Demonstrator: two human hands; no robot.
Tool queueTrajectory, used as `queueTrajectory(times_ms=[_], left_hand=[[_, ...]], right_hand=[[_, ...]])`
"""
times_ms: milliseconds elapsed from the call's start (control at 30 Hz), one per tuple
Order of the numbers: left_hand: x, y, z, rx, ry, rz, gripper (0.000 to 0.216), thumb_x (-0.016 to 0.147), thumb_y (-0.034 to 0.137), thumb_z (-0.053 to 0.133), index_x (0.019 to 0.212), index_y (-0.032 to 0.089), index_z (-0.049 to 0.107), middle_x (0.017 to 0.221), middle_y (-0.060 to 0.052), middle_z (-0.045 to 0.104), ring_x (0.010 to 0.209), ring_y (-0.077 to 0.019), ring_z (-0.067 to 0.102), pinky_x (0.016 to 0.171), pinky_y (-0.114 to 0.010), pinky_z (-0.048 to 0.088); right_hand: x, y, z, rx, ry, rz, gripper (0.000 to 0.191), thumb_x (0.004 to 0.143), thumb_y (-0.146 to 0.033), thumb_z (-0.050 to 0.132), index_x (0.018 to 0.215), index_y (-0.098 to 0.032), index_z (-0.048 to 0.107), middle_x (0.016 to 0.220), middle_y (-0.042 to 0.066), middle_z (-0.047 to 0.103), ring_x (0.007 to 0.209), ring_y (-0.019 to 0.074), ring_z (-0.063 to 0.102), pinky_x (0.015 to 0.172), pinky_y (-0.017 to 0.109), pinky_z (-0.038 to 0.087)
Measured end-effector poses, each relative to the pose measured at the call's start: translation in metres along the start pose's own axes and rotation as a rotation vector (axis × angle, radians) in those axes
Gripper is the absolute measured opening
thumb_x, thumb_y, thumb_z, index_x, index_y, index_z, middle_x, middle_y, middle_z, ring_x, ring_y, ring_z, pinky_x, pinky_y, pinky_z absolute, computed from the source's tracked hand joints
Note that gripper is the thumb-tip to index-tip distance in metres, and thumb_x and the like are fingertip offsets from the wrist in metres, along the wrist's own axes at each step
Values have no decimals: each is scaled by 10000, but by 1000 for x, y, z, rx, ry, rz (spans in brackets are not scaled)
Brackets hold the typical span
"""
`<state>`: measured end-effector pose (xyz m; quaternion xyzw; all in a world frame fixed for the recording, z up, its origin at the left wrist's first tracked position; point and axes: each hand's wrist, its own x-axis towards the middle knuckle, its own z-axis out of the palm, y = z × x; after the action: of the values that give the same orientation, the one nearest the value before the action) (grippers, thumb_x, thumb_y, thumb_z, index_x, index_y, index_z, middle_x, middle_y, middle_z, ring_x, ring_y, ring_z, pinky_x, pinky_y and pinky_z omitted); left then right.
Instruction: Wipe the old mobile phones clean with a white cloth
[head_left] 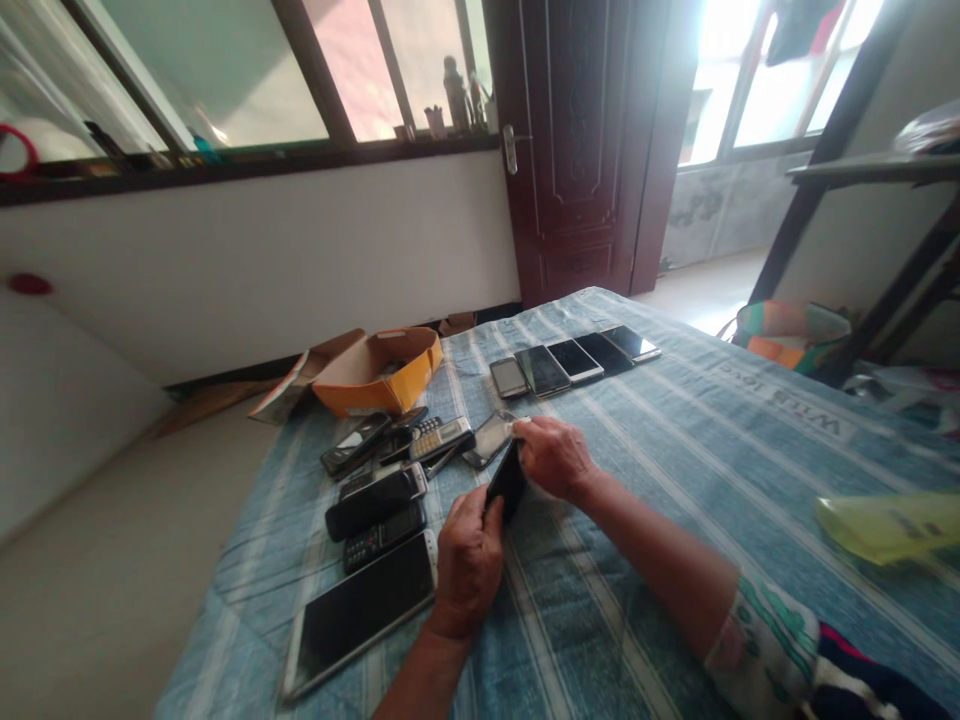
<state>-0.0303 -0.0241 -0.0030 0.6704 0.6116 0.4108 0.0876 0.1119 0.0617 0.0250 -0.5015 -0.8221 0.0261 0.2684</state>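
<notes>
A black mobile phone (508,482) is tilted up between my two hands above the bed-like blue striped cloth. My left hand (469,560) is closed around its lower end. At the upper end, my right hand (556,456) pinches a small whitish thing (520,426), blurred, against or close to the phone's edge. Just behind lies a pale, greyish phone (489,440). Left of my hands is a loose pile of old keypad phones (442,438), with a dark phone (371,503) on it. A large white-framed tablet (364,615) lies beside my left wrist.
Several phones (576,360) lie in a row farther back on the blue striped cloth (645,480). An open yellow cardboard box (409,385) stands at the far left edge. A translucent yellow-green thing (889,525) lies at right. Beyond are a dark red door (577,150) and a colourful bag (787,335).
</notes>
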Motion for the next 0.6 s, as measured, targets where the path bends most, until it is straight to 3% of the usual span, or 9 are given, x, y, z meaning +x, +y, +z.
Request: queueTrajectory(times_ms=[100, 333, 400, 500, 600], left_hand=[[-1, 3, 0, 19, 13, 8, 259, 879, 314, 427, 909, 161, 633, 836, -74, 639, 777, -204, 604, 725, -313, 481], [0, -1, -1, -30, -9, -12, 264, 893, 318, 406, 871, 159, 615, 791, -59, 634, 735, -189, 602, 696, -301, 487], [0, -2, -1, -26, -7, -5, 267, 897, 315, 404, 906, 158, 619, 806, -58, 639, 740, -187, 605, 698, -301, 488], [-1, -2, 0, 5, 19, 28, 260, 893, 301, 418, 933, 154, 629, 814, -62, 640, 760, -191, 607, 711, -302, 490], [-2, -2, 1, 32, 41, 46, 243, 888, 289, 430, 915, 154, 631, 801, -63, 636, 750, -191, 607, 703, -301, 492]], right_hand=[[4, 7, -1, -4, 8, 61, 269, 829, -149, 421, 952, -213, 652, 842, 45, 637, 770, 164, 562, 631, 254, 337], [-29, -25, 5, 48, -1, -241, 179, 817, -168, 460, 867, -195, 629, 778, 31, 625, 718, 152, 552, 620, 256, 332], [-23, -21, 5, 33, -9, -185, 196, 820, -157, 451, 865, -199, 636, 786, 29, 631, 725, 149, 557, 626, 249, 333], [-2, -2, 1, -12, -8, 36, 241, 825, -145, 432, 888, -214, 654, 827, 32, 646, 743, 147, 566, 630, 240, 335], [11, 11, -1, -31, 4, 105, 268, 824, -149, 426, 936, -211, 662, 854, 49, 651, 748, 159, 568, 621, 246, 335]])
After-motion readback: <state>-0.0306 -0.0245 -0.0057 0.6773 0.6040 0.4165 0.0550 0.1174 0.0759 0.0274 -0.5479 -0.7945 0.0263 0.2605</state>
